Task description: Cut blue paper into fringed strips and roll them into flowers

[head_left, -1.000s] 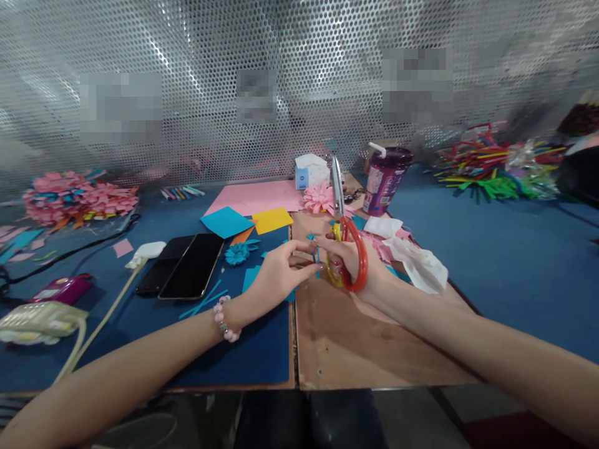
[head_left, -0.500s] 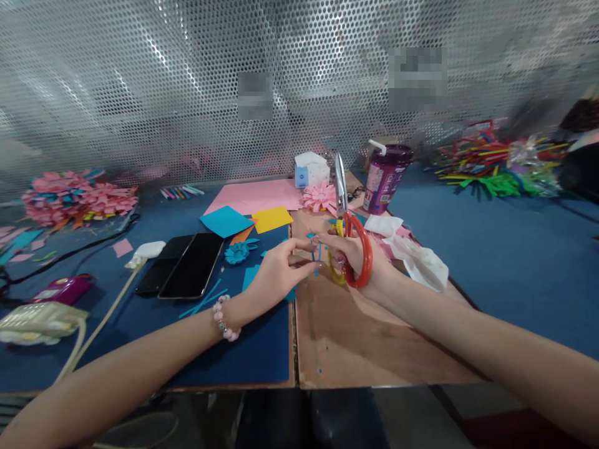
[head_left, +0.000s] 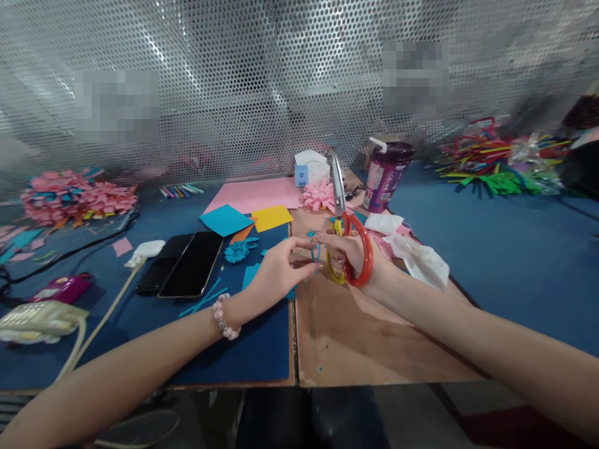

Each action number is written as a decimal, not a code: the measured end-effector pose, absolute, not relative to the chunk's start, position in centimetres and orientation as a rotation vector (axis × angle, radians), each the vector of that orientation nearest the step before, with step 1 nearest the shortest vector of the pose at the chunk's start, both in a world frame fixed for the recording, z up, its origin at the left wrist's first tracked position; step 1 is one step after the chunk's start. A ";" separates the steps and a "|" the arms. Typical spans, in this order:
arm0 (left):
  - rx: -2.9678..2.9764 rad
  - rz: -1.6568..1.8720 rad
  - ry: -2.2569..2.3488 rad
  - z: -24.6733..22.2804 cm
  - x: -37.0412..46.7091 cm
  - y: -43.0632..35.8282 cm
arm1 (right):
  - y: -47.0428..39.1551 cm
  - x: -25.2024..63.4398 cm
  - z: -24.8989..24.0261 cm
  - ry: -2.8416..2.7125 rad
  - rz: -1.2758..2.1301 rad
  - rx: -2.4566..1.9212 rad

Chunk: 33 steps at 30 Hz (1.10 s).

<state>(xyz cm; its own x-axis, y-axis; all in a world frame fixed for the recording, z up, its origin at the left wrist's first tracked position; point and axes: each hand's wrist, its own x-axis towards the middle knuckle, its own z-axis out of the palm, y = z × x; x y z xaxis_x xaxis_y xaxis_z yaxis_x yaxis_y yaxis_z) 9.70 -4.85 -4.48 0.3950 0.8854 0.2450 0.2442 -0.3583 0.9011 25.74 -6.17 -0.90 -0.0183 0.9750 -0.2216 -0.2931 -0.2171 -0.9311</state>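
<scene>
Between the fingertips of both hands is a narrow blue paper strip (head_left: 319,251), bent into a loop. My left hand (head_left: 284,265), with a beaded bracelet on its wrist, pinches the strip from the left. From the right, my right hand (head_left: 350,251) touches it with its fingertips. Scissors (head_left: 358,249) with orange and yellow handles hang on the right hand, blades pointing up and away. Beside my left hand lie a blue paper flower (head_left: 238,251) and loose blue strips (head_left: 202,297). A pink paper flower (head_left: 319,194) sits beyond the hands.
Blue (head_left: 226,221), yellow (head_left: 272,218) and pink paper sheets (head_left: 255,194) lie ahead. Two dark phones (head_left: 191,265) and a white charger (head_left: 150,249) rest at left. A purple cup (head_left: 384,178) with a straw and crumpled tissues (head_left: 423,259) stand at right. Metal mesh (head_left: 281,93) rises behind.
Both hands stay at nearly the same spot with the strip. The scissor blades have tilted slightly to the left.
</scene>
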 end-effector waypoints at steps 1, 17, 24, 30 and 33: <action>1.826 0.978 0.975 -4.5 9.7 -4.9 | -6.2 25.8 -0.9 -0.855 1.484 -1.150; 1.845 0.995 0.975 -4.2 9.7 -5.0 | -5.9 25.6 -1.6 -0.926 1.434 -1.185; 1.807 0.986 0.973 -4.0 9.7 -5.1 | -5.8 25.6 -1.9 -0.926 1.447 -1.098; 1.761 0.986 0.944 -4.0 9.8 -5.1 | -5.7 25.7 -2.0 -0.953 1.459 -1.050; 1.745 0.993 0.948 -4.0 9.9 -5.1 | -5.8 25.6 -1.9 -0.944 1.437 -1.084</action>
<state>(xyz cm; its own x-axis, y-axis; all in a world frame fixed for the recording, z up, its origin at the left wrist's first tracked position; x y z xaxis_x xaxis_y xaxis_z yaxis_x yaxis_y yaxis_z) 9.92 -5.05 -3.99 0.3862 0.8949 0.2237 0.1824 -0.3118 0.9325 25.61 -5.83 -1.86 -0.0342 0.9910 -0.1293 -0.2752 -0.1337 -0.9520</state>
